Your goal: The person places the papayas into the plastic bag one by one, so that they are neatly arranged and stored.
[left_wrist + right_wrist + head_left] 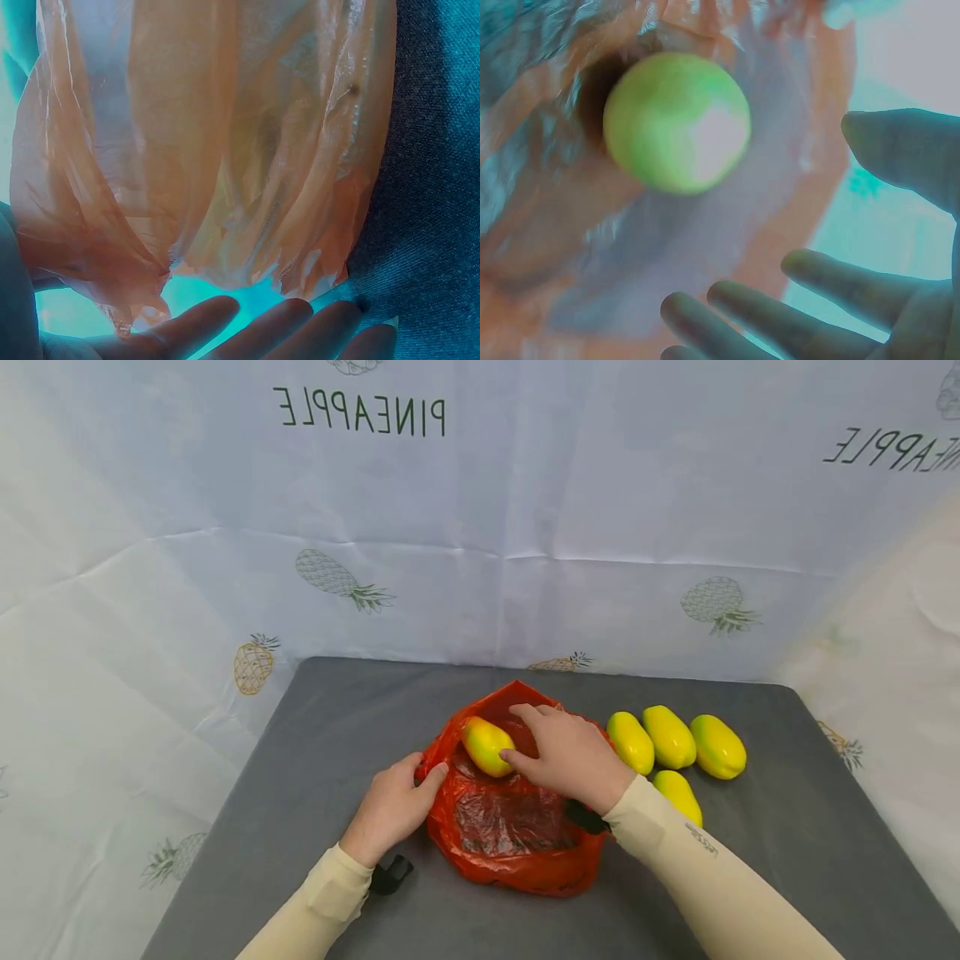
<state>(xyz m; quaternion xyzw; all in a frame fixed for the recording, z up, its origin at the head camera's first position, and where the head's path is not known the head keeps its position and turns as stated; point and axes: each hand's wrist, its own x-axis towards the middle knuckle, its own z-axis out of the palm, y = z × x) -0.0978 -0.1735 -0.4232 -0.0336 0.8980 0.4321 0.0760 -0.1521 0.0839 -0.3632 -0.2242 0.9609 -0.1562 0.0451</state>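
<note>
A red plastic bag (pixel 517 860) lies on the table with its mouth gaping. Inside its opening sits a yellow-green oblong fruit (pixel 486 747), mango-like in shape; it looks round from the right wrist view. My left hand (pixel 393 806) pinches the bag's left rim between thumb and index finger, the other fingers lying straight below the plastic (pixel 202 135). Over the bag's right side hovers my right hand (pixel 566 752). In the right wrist view its thumb and fingers (pixel 780 322) are spread, with a gap between them and the fruit (pixel 676 124).
Right of the bag, several similar fruits (pixel 669 737) lie close together, one of them (pixel 678 796) nearer the right forearm. The grey table (pixel 337 727) ends at a white curtain (pixel 480 510) printed with pineapples, which also hangs along both sides.
</note>
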